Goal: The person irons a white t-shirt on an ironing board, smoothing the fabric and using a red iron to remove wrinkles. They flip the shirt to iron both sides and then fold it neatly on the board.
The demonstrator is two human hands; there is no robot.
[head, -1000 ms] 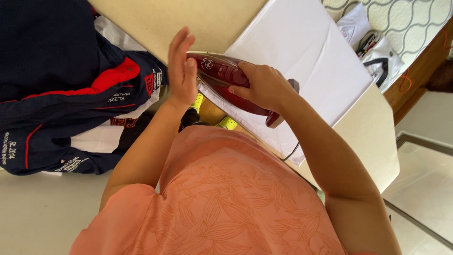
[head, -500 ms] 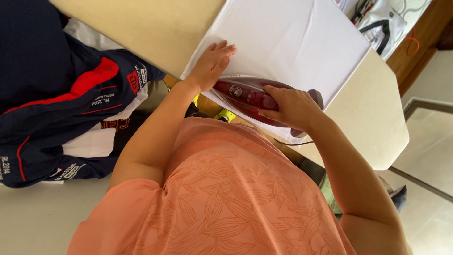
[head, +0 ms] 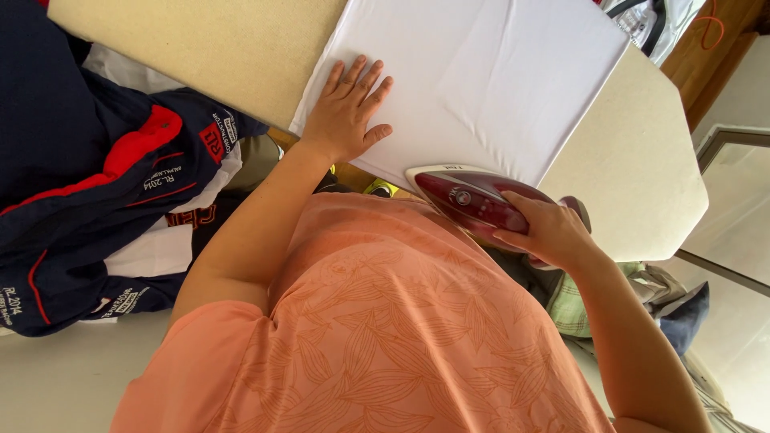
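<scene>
A white cloth (head: 489,80) lies spread flat on a beige ironing board (head: 200,48). My left hand (head: 346,112) rests palm down on the cloth's near left corner, fingers apart. My right hand (head: 549,232) grips the handle of a dark red steam iron (head: 469,196), which sits at the cloth's near edge, its tip pointing left. My orange patterned shirt fills the lower part of the view.
A navy, red and white jacket (head: 88,184) lies in a heap to the left. Checked and dark clothes (head: 642,297) hang below the board at the right. A wooden edge (head: 706,56) and pale floor lie at the far right.
My left hand went from raised beside the iron to flat on the cloth. The iron in my right hand slid down and right to the cloth's near edge.
</scene>
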